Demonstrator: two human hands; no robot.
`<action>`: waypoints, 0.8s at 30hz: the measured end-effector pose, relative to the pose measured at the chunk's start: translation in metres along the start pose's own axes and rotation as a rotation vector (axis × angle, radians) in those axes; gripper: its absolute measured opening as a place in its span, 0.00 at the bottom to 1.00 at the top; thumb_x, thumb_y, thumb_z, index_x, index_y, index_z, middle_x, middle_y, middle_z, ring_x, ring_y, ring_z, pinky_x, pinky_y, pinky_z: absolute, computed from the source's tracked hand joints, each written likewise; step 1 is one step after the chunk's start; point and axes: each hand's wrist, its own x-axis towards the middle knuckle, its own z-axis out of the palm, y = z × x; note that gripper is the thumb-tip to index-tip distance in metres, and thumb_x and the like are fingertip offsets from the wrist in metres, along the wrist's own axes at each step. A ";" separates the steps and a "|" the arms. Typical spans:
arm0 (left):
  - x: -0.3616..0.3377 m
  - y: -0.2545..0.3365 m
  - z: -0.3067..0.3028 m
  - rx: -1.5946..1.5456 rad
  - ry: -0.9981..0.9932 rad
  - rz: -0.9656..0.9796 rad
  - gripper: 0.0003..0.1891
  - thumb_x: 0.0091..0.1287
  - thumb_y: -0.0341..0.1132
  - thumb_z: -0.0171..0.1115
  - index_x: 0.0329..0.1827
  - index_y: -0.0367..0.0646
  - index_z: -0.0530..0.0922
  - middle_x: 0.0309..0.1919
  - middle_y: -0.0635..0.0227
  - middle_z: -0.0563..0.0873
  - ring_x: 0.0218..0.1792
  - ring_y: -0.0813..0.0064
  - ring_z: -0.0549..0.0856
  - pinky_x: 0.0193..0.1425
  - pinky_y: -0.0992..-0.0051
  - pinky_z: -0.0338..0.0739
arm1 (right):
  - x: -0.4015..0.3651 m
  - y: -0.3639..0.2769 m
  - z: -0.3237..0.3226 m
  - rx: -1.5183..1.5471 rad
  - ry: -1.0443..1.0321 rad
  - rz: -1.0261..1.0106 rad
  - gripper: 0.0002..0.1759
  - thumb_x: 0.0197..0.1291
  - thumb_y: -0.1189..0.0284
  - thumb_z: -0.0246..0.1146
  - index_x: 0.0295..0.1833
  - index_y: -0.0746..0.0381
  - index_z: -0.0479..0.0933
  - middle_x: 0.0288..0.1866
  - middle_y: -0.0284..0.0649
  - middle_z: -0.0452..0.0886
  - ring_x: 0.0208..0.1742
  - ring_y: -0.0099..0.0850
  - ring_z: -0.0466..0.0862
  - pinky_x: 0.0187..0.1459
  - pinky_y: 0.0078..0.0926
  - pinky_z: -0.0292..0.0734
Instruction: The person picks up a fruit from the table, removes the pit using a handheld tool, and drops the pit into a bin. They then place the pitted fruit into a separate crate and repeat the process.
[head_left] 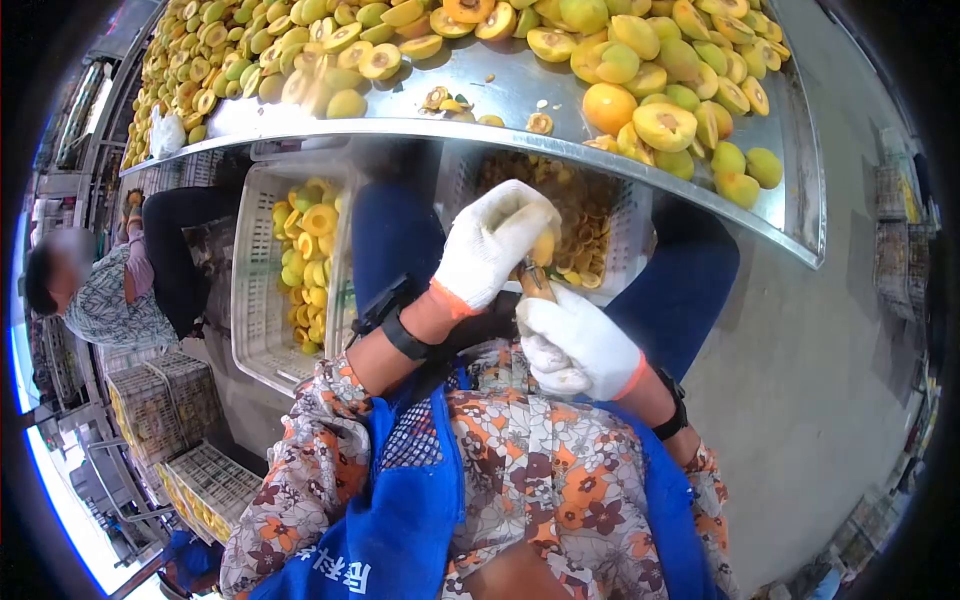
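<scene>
My left hand point(495, 240), in a white glove, is closed round a yellow fruit piece point(543, 248), of which only a part shows between the fingers. My right hand point(580, 345), also gloved in white, grips a small tool with a brown wooden handle point(536, 284). The tool's upper end meets the fruit piece, and its tip is hidden. Both hands are above my lap, just in front of a crate point(625, 235) that holds brownish pits and scraps. Another white crate point(250, 300), with yellow fruit halves inside, stands to the left.
A metal table point(400, 125) piled with halved and whole yellow-green fruit point(665, 125) spans the front, its raised edge near my knees. A white bag point(167, 133) lies on its left end. A seated co-worker point(125, 290) is at the left, near stacked crates point(165, 405).
</scene>
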 end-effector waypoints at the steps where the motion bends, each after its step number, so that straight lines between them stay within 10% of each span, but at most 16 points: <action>1: -0.001 -0.003 0.001 -0.001 0.001 -0.002 0.10 0.77 0.33 0.56 0.42 0.37 0.82 0.37 0.67 0.88 0.38 0.80 0.85 0.46 0.77 0.80 | 0.000 -0.001 -0.001 0.003 -0.012 -0.011 0.05 0.78 0.66 0.56 0.47 0.54 0.68 0.21 0.27 0.64 0.13 0.17 0.61 0.12 0.18 0.53; 10: 0.020 -0.005 -0.017 0.005 -0.290 -0.077 0.10 0.76 0.36 0.58 0.45 0.36 0.81 0.38 0.64 0.88 0.41 0.78 0.85 0.49 0.76 0.80 | 0.005 -0.002 -0.008 0.133 -0.105 0.021 0.09 0.80 0.63 0.55 0.45 0.53 0.70 0.20 0.24 0.63 0.11 0.15 0.60 0.12 0.16 0.52; 13: 0.014 -0.009 -0.007 0.156 -0.165 0.191 0.11 0.76 0.37 0.58 0.46 0.36 0.80 0.38 0.60 0.88 0.40 0.74 0.86 0.47 0.74 0.81 | 0.004 -0.007 -0.009 0.174 -0.165 0.047 0.10 0.80 0.61 0.56 0.44 0.53 0.70 0.20 0.23 0.62 0.11 0.14 0.60 0.12 0.15 0.51; 24: 0.031 -0.017 -0.024 -0.432 -0.458 0.213 0.16 0.76 0.44 0.59 0.43 0.37 0.78 0.34 0.48 0.85 0.30 0.60 0.85 0.35 0.65 0.81 | 0.018 0.000 -0.006 0.276 -0.377 0.070 0.11 0.81 0.58 0.55 0.44 0.51 0.72 0.18 0.23 0.60 0.11 0.15 0.57 0.12 0.16 0.48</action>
